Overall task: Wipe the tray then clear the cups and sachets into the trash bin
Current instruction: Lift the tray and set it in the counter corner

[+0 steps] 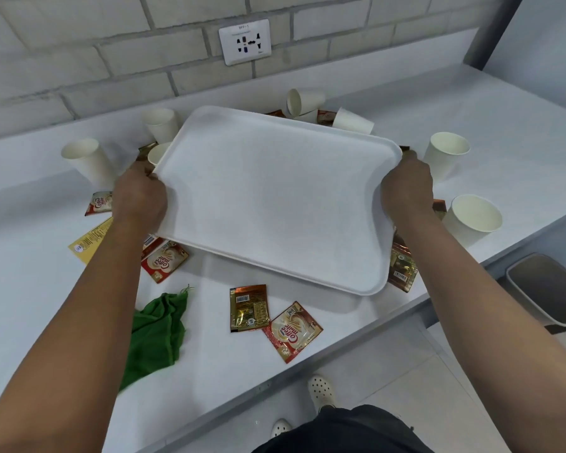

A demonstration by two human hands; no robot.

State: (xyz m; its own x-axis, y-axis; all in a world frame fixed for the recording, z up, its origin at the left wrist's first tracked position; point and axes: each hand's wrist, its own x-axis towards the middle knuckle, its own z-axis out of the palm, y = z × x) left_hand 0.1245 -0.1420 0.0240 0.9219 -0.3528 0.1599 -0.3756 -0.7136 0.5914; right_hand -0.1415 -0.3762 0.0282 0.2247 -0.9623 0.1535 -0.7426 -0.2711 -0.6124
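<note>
A white desk [307,361] under a brick wall is littered with cups [448,155] and sachets [249,307]. Both hands, left [139,199] and right [407,184], grip the tray [275,197] by its ends, fingers curled under the rims, holding it above the litter. Best set it flat somewhere bare, then fetch the green cloth [157,335].

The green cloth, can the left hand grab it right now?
Probably not yet. The left hand grips the tray, as does the right hand. The green cloth lies uncovered on the counter beside the left forearm, so it looks reachable once the tray is put down.
</note>
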